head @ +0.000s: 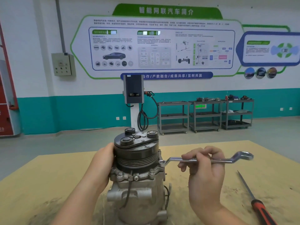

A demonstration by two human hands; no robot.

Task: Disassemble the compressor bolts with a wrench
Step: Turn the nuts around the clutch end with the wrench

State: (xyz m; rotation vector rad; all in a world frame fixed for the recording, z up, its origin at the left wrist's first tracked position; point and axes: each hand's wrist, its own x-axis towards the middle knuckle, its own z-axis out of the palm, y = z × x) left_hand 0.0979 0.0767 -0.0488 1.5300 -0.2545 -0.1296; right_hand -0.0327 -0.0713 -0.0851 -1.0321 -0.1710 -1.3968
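The compressor [136, 179] is stood upright at lower centre of the frame on the workbench [203, 207], pulley end up, body running off the bottom edge. The wrench [204, 159] is held roughly horizontal at centre-right, long axis running left-right; its near ring end is set at the compressor's right flank, just under the grooved pulley, w/ the far ring end free toward the right. A bolt [159, 151] appears to be caught in that ring, but the head is hidden by the ring and the pulley edge, so engagement cannot be confirmed. Two more flange bolts are seen on the front face, lower centre, not yet touched.

The right hand [206, 169] is placed mid-shank, fingers curled over the top of the wrench and thumb beneath: a light pinch grip, not a full fist. The left hand [103, 161] is pressed vs. the compressor's left side at pulley height, fingers wrapped round the back out of view, bracing it.

The coming move turns on the shank lying right of the bolt: a swing about the ring end is called for, prob. w/ the left hand resisting rotation. The right hand is the nearer to the fastener.

A red-handled screwdriver [258, 203] is laid at lower right, well apart.
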